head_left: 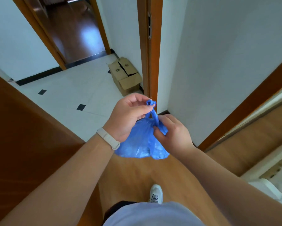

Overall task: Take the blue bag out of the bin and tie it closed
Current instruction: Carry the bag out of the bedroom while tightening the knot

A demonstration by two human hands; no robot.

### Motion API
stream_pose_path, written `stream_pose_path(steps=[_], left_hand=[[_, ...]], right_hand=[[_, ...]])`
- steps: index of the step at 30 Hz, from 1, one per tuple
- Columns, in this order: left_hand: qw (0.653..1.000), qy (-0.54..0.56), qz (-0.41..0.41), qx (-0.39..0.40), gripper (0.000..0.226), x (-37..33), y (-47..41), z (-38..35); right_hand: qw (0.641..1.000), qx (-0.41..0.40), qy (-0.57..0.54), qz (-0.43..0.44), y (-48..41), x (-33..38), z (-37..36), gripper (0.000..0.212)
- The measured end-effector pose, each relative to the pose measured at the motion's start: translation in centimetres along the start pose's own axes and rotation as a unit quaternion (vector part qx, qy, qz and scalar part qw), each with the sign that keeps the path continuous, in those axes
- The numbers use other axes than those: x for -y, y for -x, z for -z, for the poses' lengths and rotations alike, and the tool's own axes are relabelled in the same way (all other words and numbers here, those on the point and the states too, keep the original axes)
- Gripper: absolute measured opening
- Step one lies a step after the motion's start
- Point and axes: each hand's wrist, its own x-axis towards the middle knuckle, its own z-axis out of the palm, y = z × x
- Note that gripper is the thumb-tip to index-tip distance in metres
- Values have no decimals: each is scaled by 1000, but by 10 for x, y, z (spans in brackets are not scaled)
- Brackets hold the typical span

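Observation:
A small blue plastic bag [141,144] hangs in the air in front of me, over the wooden floor. Its top is gathered into twisted strands that rise to a small knot-like bunch at the top. My left hand [127,116], with a pale wristband, pinches that bunch between thumb and fingertips. My right hand [171,132] grips the bag's neck just below, with fingers curled round the twisted plastic. No bin is in view.
A brown door [23,136] stands open on my left. Ahead is a door frame [150,51], with a cardboard box [125,75] on white tiles beyond it. A wooden bed frame [251,128] lies to the right. My white shoe [155,194] is below.

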Motion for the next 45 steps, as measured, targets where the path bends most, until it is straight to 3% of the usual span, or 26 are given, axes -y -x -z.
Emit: stream_pose_path(steps=[6, 18, 21, 29, 38, 45], left_hand=[[999, -14, -2, 39, 12, -18, -72, -17], [982, -30, 66, 175, 20, 10, -226, -42], [970, -15, 100, 223, 23, 21, -267, -44], [926, -11, 187, 328, 26, 55, -378, -32], [912, -25, 225, 341, 20, 110, -460, -37], [902, -68, 234, 356, 22, 198, -492, -54]], right_hand=[[999, -29, 23, -10, -58, -22, 9, 12], [988, -58, 72, -126, -134, -105, -4, 24], [981, -75, 79, -163, -156, -120, -13, 21], [945, -107, 148, -271, -218, -151, -52, 40], [923, -136, 125, -338, -257, -204, -97, 37], [917, -121, 140, -354, -237, -288, -145, 33]])
